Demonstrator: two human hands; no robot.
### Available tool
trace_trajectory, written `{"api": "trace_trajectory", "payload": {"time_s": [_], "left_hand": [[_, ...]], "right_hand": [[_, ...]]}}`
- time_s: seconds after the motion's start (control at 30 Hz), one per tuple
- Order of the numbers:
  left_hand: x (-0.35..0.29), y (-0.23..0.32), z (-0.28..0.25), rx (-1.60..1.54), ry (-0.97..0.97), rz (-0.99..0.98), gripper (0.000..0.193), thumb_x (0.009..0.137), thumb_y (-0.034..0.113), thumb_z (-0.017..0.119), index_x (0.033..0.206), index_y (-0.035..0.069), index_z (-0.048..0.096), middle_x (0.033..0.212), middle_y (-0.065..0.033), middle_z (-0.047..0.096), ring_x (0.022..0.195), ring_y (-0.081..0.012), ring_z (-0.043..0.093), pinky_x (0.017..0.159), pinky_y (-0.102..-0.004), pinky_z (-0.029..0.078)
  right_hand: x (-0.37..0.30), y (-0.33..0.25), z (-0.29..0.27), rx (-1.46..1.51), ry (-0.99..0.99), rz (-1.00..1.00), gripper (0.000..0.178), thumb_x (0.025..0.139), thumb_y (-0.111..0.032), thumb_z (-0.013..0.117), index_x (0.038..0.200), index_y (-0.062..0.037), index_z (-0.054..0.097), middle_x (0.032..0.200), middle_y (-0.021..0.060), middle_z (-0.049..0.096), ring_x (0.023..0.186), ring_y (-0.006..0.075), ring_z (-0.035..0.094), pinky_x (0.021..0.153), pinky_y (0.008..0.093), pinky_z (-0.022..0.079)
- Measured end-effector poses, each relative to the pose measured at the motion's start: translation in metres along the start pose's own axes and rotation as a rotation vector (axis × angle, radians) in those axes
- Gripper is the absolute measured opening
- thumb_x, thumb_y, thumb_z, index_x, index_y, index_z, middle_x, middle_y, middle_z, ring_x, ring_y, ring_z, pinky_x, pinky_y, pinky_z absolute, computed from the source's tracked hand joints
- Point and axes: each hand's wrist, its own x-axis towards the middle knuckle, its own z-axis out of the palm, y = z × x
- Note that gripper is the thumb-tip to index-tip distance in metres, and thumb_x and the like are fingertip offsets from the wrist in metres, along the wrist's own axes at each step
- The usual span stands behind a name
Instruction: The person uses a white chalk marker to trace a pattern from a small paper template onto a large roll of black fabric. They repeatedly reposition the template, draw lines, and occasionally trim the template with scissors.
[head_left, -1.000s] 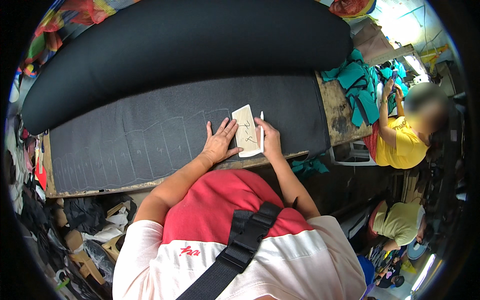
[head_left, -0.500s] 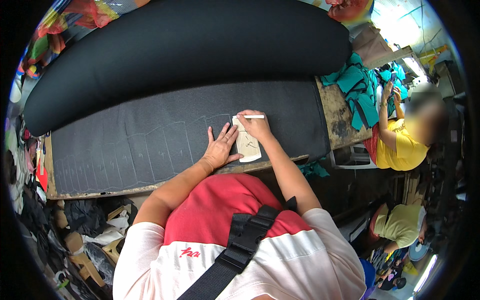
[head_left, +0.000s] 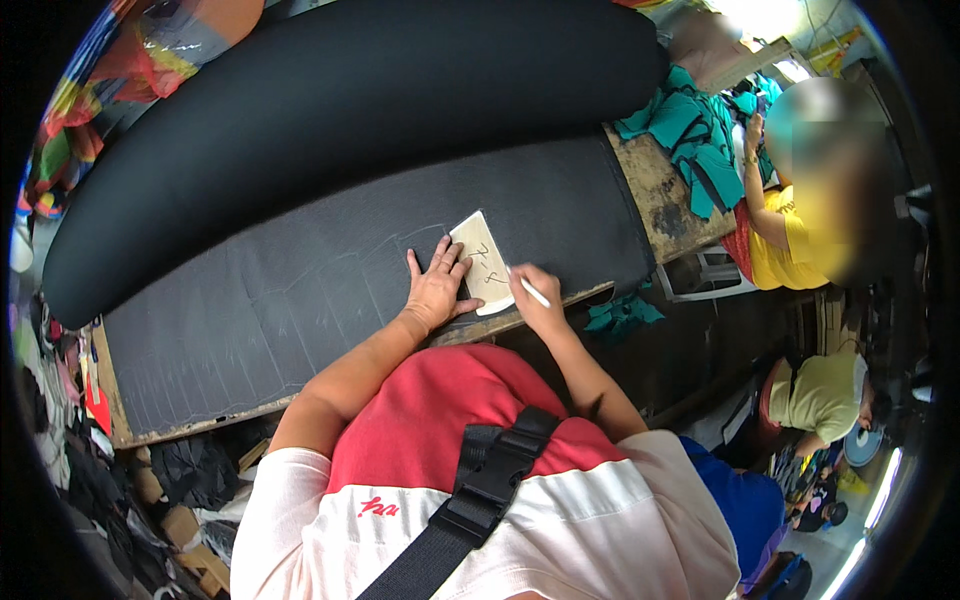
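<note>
I have the left hand (head_left: 432, 295) flat on the table's near side, right of the middle, its fingers spread apart and gripping nothing. Two of its fingertips overlap the left side of a pale template (head_left: 488, 268), and its thumb touches that same side lower down. The template, marked with dark handwriting, lies flat on a sheet of black fabric (head_left: 570, 200), its lower end just beside the near edge of the table (head_left: 642, 165).

The right hand (head_left: 533, 290) is closed around a white pen (head_left: 538, 295), near the lower part of the template's right side. The pen slants, with its back end toward the near edge; from this view I cannot tell whether its tip touches the fabric.

To the left of the template I make out thin, pale lines (head_left: 338, 292) drawn across the fabric in a row toward the table's left end. A thick black roll (head_left: 350, 110) lies along the far edge, over the fabric. At the bare wooden right end, near the far corner, I see a heap of teal pieces (head_left: 690, 130). A co-worker in a yellow top (head_left: 785, 255) sits just beside that end, on a white chair (head_left: 705, 275).
</note>
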Motion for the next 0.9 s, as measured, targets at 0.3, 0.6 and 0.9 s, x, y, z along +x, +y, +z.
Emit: {"api": "trace_trajectory", "payload": {"time_s": [0.3, 0.6, 0.9], "left_hand": [[0.031, 0.01, -0.016, 0.06, -0.119, -0.061, 0.06, 0.07, 0.042, 0.073, 0.114, 0.004, 0.057, 0.143, -0.0165, 0.033, 0.136, -0.0289, 0.026, 0.102, -0.0679, 0.017], [0.044, 0.012, -0.032, -0.08, 0.155, -0.17, 0.072, 0.068, 0.022, 0.074, 0.131, 0.01, 0.041, 0.121, -0.0187, 0.052, 0.111, -0.0289, 0.052, 0.092, -0.0496, 0.041], [0.025, 0.076, -0.05, -0.537, 0.524, 0.721, 0.028, 0.06, -0.002, 0.071, 0.086, 0.007, 0.067, 0.089, -0.0093, 0.062, 0.083, -0.0265, 0.061, 0.072, -0.0332, 0.052]], "right_hand": [[-0.042, -0.023, 0.016, -0.533, -0.395, -0.189, 0.011, 0.073, -0.016, 0.062, 0.071, -0.0054, 0.06, 0.066, 0.0134, 0.063, 0.071, 0.0312, 0.062, 0.073, 0.0424, 0.049], [-0.023, -0.031, -0.007, 0.483, -0.097, 0.168, 0.024, 0.091, -0.023, 0.055, 0.099, -0.0008, 0.062, 0.083, 0.0125, 0.067, 0.075, 0.0186, 0.065, 0.067, 0.0312, 0.052], [0.028, -0.009, -0.091, 1.154, -0.069, 0.46, 0.033, 0.081, 0.004, 0.062, 0.112, -0.0005, 0.052, 0.093, 0.0079, 0.062, 0.085, 0.0149, 0.062, 0.076, 0.0288, 0.053]]}}
